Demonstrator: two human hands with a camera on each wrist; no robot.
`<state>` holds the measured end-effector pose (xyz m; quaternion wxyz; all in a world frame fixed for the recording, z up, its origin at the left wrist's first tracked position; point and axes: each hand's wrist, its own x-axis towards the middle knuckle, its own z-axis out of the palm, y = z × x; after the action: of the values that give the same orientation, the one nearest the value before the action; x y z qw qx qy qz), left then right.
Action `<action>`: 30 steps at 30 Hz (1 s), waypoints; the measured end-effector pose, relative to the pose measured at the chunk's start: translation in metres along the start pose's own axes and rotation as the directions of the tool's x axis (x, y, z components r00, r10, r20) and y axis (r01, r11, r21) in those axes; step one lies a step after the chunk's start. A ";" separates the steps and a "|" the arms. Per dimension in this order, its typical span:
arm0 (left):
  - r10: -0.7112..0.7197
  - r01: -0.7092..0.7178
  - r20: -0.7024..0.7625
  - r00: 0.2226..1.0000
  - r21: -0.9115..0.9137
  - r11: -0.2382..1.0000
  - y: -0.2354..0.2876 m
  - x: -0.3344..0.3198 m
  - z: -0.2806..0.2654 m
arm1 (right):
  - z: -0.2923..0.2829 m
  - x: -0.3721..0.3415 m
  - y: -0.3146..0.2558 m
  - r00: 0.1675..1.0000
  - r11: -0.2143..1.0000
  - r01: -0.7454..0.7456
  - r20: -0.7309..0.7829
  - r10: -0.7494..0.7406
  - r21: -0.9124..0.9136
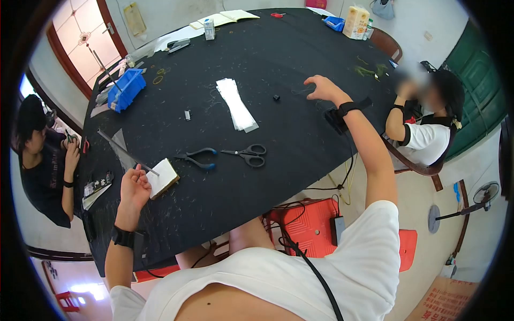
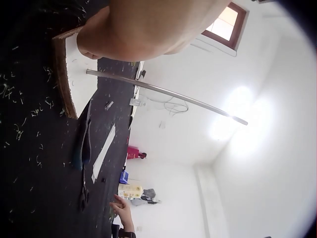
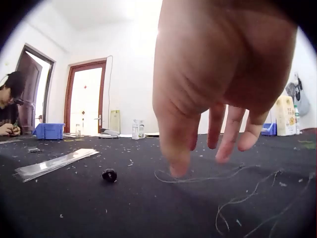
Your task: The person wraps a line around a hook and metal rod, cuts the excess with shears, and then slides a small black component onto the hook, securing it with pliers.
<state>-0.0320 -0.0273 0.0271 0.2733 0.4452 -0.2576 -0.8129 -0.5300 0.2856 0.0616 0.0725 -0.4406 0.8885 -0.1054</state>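
Note:
My left hand [image 1: 135, 188] is beside a pale block [image 1: 163, 177] with a metal rod [image 1: 128, 152] standing from it; its fingers are loosely curled, with nothing visible in them. In the left wrist view the hand [image 2: 143, 29] overlaps the block's [image 2: 81, 82] upper edge. My right hand [image 1: 325, 90] hovers over the black cloth, thumb and fingers apart and bent downward. Thin threads [image 3: 208, 178] lie below that hand [image 3: 223, 64] in the right wrist view; whether the thumb touches one, I cannot tell. A small black piece [image 1: 276, 98] lies to its left.
Pliers [image 1: 198, 159], black scissors [image 1: 250, 155] and clear-white strips [image 1: 235, 104] lie mid-table. A blue bin [image 1: 127, 89] stands at the left, a carton [image 1: 356, 22] at the far right. One person sits at the right, another at the left.

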 end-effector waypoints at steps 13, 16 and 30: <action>0.024 -0.025 -0.043 0.999 -0.034 0.999 0.001 0.015 -0.003 | 0.055 0.026 -0.011 0.956 0.975 0.185 -0.209 -0.207 -0.121; 0.019 -0.020 -0.025 0.999 -0.049 0.999 0.000 0.013 -0.003 | 0.054 0.025 -0.015 0.961 0.974 0.124 -0.222 -0.166 -0.191; 0.008 -0.001 0.078 0.997 -0.090 0.996 -0.001 -0.015 -0.012 | -0.004 -0.004 -0.082 0.524 0.756 0.442 -0.822 0.220 0.484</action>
<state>-0.0151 -0.0191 0.0295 0.2846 0.3995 -0.2322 -0.8400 -0.4653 0.2407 0.0868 -0.2270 -0.3392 0.6820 -0.6069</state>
